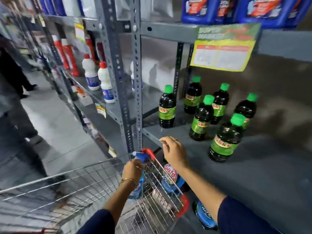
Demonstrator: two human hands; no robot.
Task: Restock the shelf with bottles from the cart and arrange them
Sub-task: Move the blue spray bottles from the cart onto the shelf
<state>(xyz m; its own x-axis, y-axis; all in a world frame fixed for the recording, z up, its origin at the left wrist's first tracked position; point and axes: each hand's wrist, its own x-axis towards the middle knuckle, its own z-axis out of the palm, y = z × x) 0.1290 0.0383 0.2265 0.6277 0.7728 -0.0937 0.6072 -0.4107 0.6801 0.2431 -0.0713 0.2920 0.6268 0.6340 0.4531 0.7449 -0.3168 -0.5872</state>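
My left hand (pixel 133 167) is shut around a blue bottle (pixel 137 186) standing inside the wire cart (pixel 94 179), near the cart's far right corner. My right hand (pixel 173 153) hovers over the front edge of the grey shelf (pixel 244 174), fingers loosely curled and holding nothing. Several dark bottles with green caps and green labels (pixel 225 141) stand scattered on that shelf, to the right of my right hand. Below the shelf, blue-labelled bottles (pixel 170 176) show beside the cart.
A grey perforated upright (pixel 135 92) separates this bay from the left one, which holds white bottles with red caps (pixel 105 83). Blue jugs (pixel 200 9) sit on the shelf above, with a yellow-green price sign (pixel 222 48). A person's legs (pixel 13 73) stand in the aisle at left.
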